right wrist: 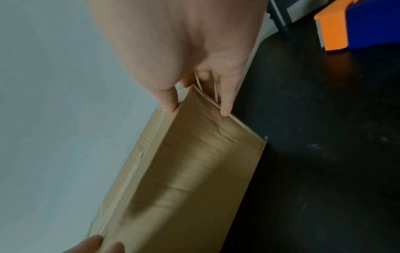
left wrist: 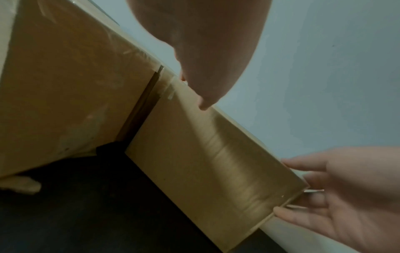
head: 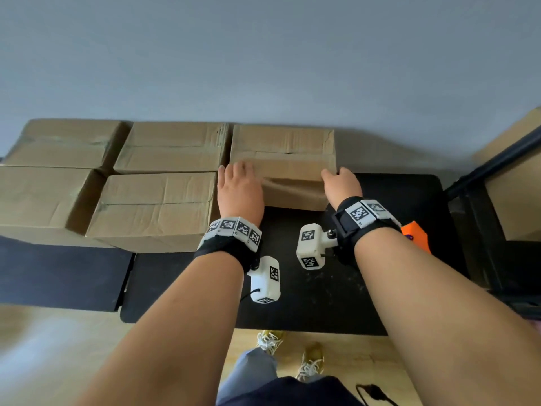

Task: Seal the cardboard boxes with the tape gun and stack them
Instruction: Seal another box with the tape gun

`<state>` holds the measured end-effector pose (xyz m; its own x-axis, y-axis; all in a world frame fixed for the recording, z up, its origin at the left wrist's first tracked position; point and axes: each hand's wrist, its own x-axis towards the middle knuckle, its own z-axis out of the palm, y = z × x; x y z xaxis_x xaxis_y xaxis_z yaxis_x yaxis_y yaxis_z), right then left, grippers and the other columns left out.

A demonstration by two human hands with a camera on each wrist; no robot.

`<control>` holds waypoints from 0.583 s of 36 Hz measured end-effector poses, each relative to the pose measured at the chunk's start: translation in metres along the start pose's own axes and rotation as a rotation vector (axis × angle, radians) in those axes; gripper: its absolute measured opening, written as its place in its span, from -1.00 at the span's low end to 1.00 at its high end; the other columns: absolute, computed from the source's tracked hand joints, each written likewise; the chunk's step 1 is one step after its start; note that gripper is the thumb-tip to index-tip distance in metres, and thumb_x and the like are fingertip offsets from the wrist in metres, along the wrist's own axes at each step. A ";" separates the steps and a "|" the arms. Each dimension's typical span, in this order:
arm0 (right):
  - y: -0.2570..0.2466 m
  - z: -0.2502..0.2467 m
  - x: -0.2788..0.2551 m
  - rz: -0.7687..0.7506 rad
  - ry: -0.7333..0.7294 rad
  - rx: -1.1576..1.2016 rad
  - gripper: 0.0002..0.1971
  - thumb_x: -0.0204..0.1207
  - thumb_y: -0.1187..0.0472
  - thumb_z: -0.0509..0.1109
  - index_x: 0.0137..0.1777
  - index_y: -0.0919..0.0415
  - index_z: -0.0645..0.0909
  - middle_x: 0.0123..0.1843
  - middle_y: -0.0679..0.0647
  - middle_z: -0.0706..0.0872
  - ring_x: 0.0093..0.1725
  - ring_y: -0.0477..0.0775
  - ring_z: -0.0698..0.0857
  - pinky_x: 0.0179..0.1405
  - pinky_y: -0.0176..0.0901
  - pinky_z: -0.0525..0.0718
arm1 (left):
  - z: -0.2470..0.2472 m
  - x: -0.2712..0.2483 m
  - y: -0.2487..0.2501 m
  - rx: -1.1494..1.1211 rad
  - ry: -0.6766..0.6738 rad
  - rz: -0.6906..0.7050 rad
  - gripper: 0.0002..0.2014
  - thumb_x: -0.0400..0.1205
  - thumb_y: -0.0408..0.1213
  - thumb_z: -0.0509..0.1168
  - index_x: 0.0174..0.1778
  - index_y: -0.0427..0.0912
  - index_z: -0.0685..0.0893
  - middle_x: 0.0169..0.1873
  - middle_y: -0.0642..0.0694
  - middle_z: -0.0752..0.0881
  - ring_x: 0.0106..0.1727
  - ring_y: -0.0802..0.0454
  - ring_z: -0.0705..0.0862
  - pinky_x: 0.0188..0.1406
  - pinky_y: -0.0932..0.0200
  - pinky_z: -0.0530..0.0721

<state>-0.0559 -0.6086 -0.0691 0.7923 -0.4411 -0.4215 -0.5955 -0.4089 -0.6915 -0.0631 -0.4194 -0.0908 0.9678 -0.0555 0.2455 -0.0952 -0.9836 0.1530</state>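
On the black table (head: pixel 380 273), against the grey wall (head: pixel 263 54), a cardboard box (head: pixel 282 168) sits with both hands on its near corners. The left hand (head: pixel 240 191) lies over the box's near left top corner, its fingers straight on the top flap and the thumb (left wrist: pixel 205 101) down against the front face. The right hand (head: pixel 341 183) holds the near right corner, with the thumb (right wrist: pixel 171 101) on the top edge and the fingers (right wrist: pixel 225 102) reaching down the right side, so the corner sits between them. The box's top flaps meet along a centre seam, and its front face is dented. Four more cardboard boxes (head: pixel 158 206) stand just to its left in two rows, the nearest one touching or almost touching it. The orange and blue tape gun (right wrist: pixel 346 29) lies on the table to the right, partly hidden behind the right forearm in the head view. Both wrists carry bands with printed markers.
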 end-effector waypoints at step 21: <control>0.015 -0.019 -0.021 -0.057 -0.022 -0.028 -0.56 0.72 0.01 0.24 0.49 0.24 0.51 0.32 0.13 0.66 0.26 0.18 0.64 0.02 -0.15 0.43 | -0.014 -0.016 0.014 0.153 -0.256 -0.042 -0.26 0.68 -0.26 0.15 0.70 -0.14 -0.13 0.69 -0.24 -0.10 0.69 -0.25 -0.11 0.65 -0.21 -0.08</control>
<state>-0.0844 -0.6209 -0.0591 0.8278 -0.3986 -0.3949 -0.5524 -0.4553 -0.6983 -0.0831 -0.4297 -0.0787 0.9993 -0.0367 -0.0105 -0.0366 -0.9993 0.0067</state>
